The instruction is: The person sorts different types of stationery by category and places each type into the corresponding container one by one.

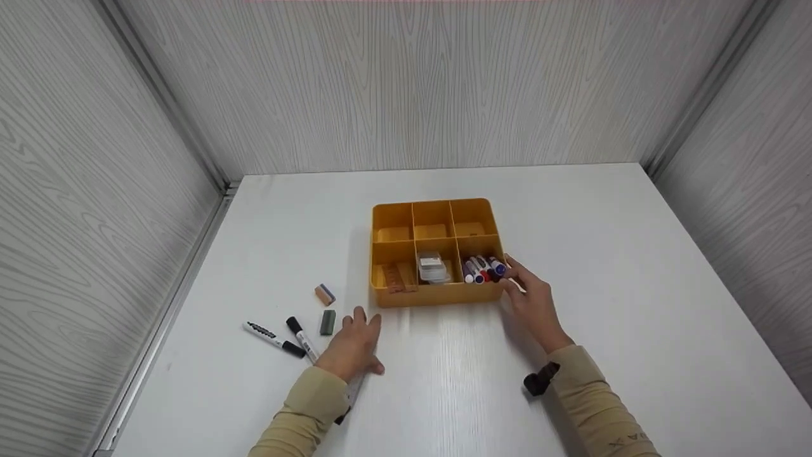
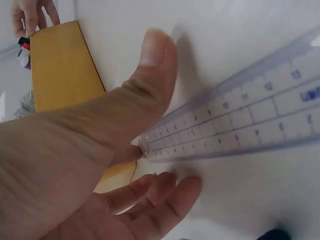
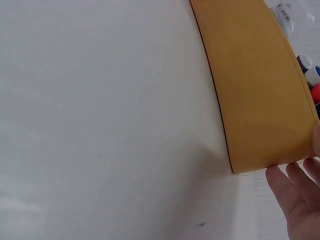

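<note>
Over a clear ruler (image 2: 240,120) on the white table, my left hand (image 1: 352,346) reaches forward with thumb and fingers spread apart. A fingertip is right at the ruler's far end in the left wrist view. My right hand (image 1: 534,311) grips the near right corner of an orange-yellow organizer box (image 1: 438,296), thumb at the front and fingers along the side wall. Several markers (image 1: 479,270) fill the compartment beside that hand. Small clear plastic cases (image 1: 432,268) sit in the middle front compartment, and a reddish transparent piece (image 1: 394,278) in the left front one.
Left of my left hand lie two black-capped markers (image 1: 266,334) (image 1: 303,339). A green eraser (image 1: 327,322) and an orange and blue eraser (image 1: 325,294) lie between them and the box. Grained panels (image 1: 406,89) enclose the table at the back and sides.
</note>
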Demonstrator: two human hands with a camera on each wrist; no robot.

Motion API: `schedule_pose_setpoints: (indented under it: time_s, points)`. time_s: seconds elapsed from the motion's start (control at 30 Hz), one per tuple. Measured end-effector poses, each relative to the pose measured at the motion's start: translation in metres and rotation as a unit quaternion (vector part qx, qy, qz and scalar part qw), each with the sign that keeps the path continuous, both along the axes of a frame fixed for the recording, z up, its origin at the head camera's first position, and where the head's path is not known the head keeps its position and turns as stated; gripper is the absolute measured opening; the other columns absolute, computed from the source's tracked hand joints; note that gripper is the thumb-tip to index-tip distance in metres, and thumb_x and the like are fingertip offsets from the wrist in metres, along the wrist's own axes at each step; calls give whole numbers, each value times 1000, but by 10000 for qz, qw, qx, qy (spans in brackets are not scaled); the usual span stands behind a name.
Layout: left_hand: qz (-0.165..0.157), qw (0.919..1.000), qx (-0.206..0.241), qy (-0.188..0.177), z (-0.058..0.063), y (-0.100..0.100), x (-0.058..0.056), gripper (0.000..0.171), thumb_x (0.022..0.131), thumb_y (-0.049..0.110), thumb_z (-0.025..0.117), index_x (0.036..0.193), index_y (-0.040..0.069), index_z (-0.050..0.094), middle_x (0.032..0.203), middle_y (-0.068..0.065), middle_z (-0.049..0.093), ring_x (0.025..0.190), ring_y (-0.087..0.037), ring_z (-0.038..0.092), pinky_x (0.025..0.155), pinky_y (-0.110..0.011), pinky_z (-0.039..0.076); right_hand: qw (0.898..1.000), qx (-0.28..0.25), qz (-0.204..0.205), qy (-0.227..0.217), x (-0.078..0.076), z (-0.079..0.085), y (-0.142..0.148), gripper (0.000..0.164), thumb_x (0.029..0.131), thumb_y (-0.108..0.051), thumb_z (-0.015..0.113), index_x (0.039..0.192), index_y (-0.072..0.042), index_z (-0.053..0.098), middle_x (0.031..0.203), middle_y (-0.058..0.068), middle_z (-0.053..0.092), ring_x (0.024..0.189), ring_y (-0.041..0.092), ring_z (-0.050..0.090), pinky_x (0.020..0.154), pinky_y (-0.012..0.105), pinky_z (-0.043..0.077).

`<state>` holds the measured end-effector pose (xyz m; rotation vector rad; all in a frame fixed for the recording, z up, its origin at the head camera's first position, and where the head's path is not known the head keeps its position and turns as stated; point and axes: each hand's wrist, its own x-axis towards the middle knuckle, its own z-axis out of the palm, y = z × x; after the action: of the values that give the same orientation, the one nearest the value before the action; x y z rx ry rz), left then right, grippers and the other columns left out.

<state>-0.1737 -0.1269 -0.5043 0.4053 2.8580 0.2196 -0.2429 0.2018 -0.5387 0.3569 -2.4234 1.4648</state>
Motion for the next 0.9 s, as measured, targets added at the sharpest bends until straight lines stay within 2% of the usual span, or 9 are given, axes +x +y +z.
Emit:
schedule_pose_setpoints:
  time_s: [0.17, 0.33, 0.53, 0.67, 0.9]
  points:
    - [340, 9992, 58, 196, -7, 9, 6, 76, 62, 20, 80, 127, 6, 44, 120, -21, 40, 93, -28, 45, 75, -34, 48, 9999, 88, -75, -31, 2, 0, 0, 13, 85, -23, 56, 91, -11, 56, 137, 5, 43, 122, 28, 45, 89, 38, 44]
    - [329, 9985, -19, 428, -9, 12, 9, 63, 64, 14, 79, 119, 5, 50, 115, -21, 45, 88, -27, 49, 72, -33, 49, 9998, 94, -103, -118, 2, 0, 1, 13, 85, -25, 56, 91, -13, 56, 138, 4, 43, 123, 28, 44, 90, 38, 43]
    - [406, 9981, -211, 423, -9, 14, 11, 59, 66, 11, 78, 118, 6, 50, 112, -20, 47, 89, -28, 53, 73, -34, 49, 9999, 69, 54, 81, 1, -2, 1, 14, 86, -22, 56, 91, -9, 57, 137, 9, 43, 121, 31, 45, 88, 37, 44]
    - [454, 9980, -142, 415, -8, 14, 9, 59, 65, 8, 78, 117, 6, 50, 110, -20, 49, 86, -27, 55, 71, -33, 50, 9999, 101, 37, 92, 1, -3, 0, 14, 86, -23, 55, 90, -9, 57, 137, 8, 43, 121, 30, 46, 88, 36, 44]
    - [340, 9986, 141, 368, -5, 11, 5, 62, 62, 7, 79, 115, 9, 46, 99, -18, 52, 79, -25, 58, 69, -34, 51, 9999, 88, 23, 63, 1, 0, 0, 14, 85, -23, 55, 91, -9, 56, 137, 8, 43, 121, 32, 45, 89, 39, 44]
